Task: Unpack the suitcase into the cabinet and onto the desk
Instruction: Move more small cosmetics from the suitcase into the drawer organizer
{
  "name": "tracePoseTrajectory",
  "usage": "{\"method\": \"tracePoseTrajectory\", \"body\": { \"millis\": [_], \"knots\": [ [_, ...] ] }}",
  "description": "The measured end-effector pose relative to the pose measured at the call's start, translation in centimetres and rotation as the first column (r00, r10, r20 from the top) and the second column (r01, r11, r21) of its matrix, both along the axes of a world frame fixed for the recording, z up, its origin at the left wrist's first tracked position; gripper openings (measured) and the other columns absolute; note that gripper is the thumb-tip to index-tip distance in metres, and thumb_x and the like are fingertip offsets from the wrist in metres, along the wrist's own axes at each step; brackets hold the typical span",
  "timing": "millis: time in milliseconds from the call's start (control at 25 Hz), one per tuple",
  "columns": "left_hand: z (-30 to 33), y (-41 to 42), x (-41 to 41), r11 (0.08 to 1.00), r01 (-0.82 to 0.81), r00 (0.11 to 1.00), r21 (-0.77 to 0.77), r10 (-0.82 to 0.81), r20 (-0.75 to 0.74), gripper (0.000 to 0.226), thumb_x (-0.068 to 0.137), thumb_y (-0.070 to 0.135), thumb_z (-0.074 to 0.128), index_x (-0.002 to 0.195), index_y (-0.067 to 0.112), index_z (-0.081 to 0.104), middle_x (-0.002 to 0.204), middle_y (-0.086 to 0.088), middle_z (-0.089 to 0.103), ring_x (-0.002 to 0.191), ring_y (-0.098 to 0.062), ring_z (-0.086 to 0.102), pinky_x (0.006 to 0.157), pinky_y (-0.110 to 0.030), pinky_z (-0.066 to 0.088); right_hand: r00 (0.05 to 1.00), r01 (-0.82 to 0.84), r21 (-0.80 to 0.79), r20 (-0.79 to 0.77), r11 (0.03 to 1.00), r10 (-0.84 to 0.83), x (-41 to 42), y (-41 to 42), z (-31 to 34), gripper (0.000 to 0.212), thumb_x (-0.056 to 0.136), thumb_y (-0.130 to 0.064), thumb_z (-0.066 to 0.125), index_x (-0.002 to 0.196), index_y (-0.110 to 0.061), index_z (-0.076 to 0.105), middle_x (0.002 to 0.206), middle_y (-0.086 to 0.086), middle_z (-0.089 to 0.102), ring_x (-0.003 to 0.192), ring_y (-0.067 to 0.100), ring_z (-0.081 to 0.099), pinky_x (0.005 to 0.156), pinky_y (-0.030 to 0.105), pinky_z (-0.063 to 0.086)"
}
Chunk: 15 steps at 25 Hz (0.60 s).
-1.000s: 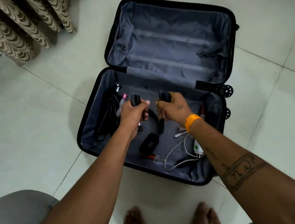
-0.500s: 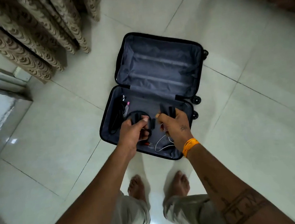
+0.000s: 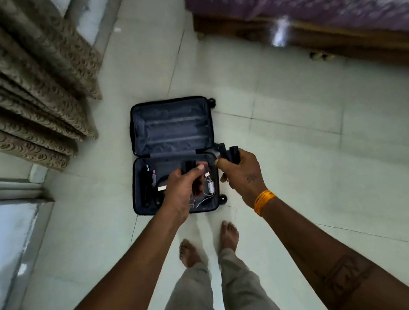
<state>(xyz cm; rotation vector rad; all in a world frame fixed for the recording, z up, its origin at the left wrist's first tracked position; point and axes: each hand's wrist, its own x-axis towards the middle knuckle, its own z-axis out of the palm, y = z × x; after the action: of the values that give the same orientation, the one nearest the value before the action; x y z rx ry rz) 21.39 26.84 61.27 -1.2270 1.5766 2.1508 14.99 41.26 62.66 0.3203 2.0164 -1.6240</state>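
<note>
Here, both hands are raised over the open suitcase (image 3: 173,156) at frame centre: the left hand (image 3: 185,186) curls round a small black object (image 3: 188,166), and the right hand (image 3: 242,173) clamps another black piece (image 3: 228,152); what they are I cannot tell. Judgement: keep both grips firm, lift clear of the white cables (image 3: 207,198) left in the case, then turn toward cabinet or bench, neither in view. Curtain (image 3: 25,93) crowds upper left, bed (image 3: 308,2) upper right, bare feet (image 3: 208,243) just below the case.

suitcase (image 3: 173,156) open on floor, frame centre | left hand (image 3: 183,190) grips black item (image 3: 189,165) | right hand (image 3: 242,173) grips black item (image 3: 228,152) | curtain (image 3: 25,86) upper left
</note>
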Motion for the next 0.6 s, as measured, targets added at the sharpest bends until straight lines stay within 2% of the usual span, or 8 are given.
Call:
{"method": "tracePoseTrajectory", "body": {
  "millis": [120, 200, 280, 360, 440, 600],
  "knots": [
    [5.7, 3.8, -1.1, 0.996, 0.085, 0.994, 0.032, -0.082, -0.075, 0.022, 0.103, 0.023, 0.060, 0.111, 0.009, 0.075, 0.069, -0.003, 0.062, 0.052, -0.014, 0.055, 0.051, -0.025, 0.045, 0.994, 0.088, 0.019, -0.064, 0.996, -0.086, 0.5, 4.3, 6.2, 0.021, 0.086, -0.013, 0.073, 0.088, 0.006, 0.064, 0.068, 0.009, 0.060, 0.061, 0.020, 0.057, 0.048, 0.023, 0.042],
    [8.8, 6.9, -1.9, 0.982, 0.185, 0.974, 0.034, -0.179, -0.138, 0.025, 0.107, 0.026, 0.053, 0.111, 0.008, 0.070, 0.069, -0.005, 0.062, 0.051, -0.015, 0.055, 0.048, -0.026, 0.044, 0.980, 0.164, 0.043, -0.123, 0.986, -0.157, 1.4, 7.2, 9.4, 0.017, 0.086, -0.014, 0.074, 0.088, 0.001, 0.067, 0.070, 0.010, 0.064, 0.060, 0.020, 0.061, 0.051, 0.025, 0.047],
    [11.5, 9.8, -2.7, 0.956, 0.292, 0.939, 0.016, -0.284, -0.195, 0.025, 0.108, 0.027, 0.049, 0.107, 0.008, 0.065, 0.070, -0.007, 0.063, 0.050, -0.017, 0.054, 0.046, -0.027, 0.044, 0.958, 0.242, 0.082, -0.177, 0.967, -0.225, 2.7, 9.9, 11.6, 0.016, 0.084, -0.019, 0.075, 0.086, -0.004, 0.068, 0.075, 0.014, 0.069, 0.060, 0.018, 0.064, 0.059, 0.036, 0.058],
    [13.5, 12.3, -3.3, 0.923, 0.385, 0.894, 0.016, -0.369, -0.256, 0.023, 0.109, 0.027, 0.048, 0.105, 0.008, 0.062, 0.072, -0.009, 0.064, 0.050, -0.020, 0.056, 0.047, -0.029, 0.047, 0.924, 0.343, 0.089, -0.214, 0.935, -0.318, 4.3, 11.8, 13.2, 0.022, 0.080, -0.025, 0.075, 0.085, -0.005, 0.069, 0.078, 0.017, 0.070, 0.062, 0.017, 0.063, 0.067, 0.048, 0.060],
    [15.8, 15.3, -3.5, 0.852, 0.524, 0.809, -0.001, -0.498, -0.312, 0.022, 0.109, 0.025, 0.049, 0.107, 0.007, 0.061, 0.074, -0.011, 0.065, 0.051, -0.024, 0.058, 0.050, -0.032, 0.052, 0.844, 0.503, 0.054, -0.245, 0.862, -0.477, 6.3, 14.1, 15.2, 0.020, 0.081, -0.025, 0.075, 0.085, -0.006, 0.070, 0.077, 0.014, 0.071, 0.064, 0.018, 0.064, 0.069, 0.050, 0.059],
    [19.7, 21.5, -2.3, 0.654, 0.755, 0.586, -0.039, -0.701, -0.406, 0.021, 0.105, 0.021, 0.052, 0.110, 0.005, 0.064, 0.077, -0.013, 0.063, 0.053, -0.026, 0.058, 0.053, -0.033, 0.052, 0.620, 0.750, -0.041, -0.306, 0.660, -0.723, 11.1, 18.8, 18.5, 0.020, 0.086, -0.021, 0.076, 0.089, -0.002, 0.071, 0.078, 0.015, 0.073, 0.063, 0.014, 0.065, 0.063, 0.037, 0.056]
  ]
}}
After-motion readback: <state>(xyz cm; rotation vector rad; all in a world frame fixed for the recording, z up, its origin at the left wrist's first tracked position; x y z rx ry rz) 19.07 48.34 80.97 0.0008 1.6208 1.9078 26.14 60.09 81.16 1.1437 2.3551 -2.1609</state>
